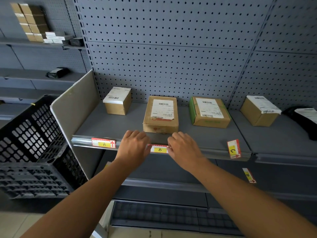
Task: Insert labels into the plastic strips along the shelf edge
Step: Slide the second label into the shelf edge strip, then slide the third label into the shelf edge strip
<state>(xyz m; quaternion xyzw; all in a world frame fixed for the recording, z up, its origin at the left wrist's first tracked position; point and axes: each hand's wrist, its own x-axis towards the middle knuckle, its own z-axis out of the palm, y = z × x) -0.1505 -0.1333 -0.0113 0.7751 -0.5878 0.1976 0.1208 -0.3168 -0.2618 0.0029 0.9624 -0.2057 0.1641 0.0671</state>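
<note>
A clear plastic strip (82, 141) runs along the front edge of the grey shelf (109, 124). Label "A" (103, 143) sits inside the strip at the left. Label "B" (159, 149) lies at the strip in the middle, held at both ends: my left hand (133, 146) pinches its left end and my right hand (183, 148) pinches its right end. Label "C" (233, 148) stands tilted on end on the shelf edge to the right. Label "D" (249, 175) hangs askew on the shelf below.
Several taped cardboard parcels stand on the shelf, one (161, 114) just behind my hands. A cardboard divider (73, 107) closes the shelf's left end. Black plastic crates (29, 143) are stacked at the left. A black bag (301, 121) lies at the far right.
</note>
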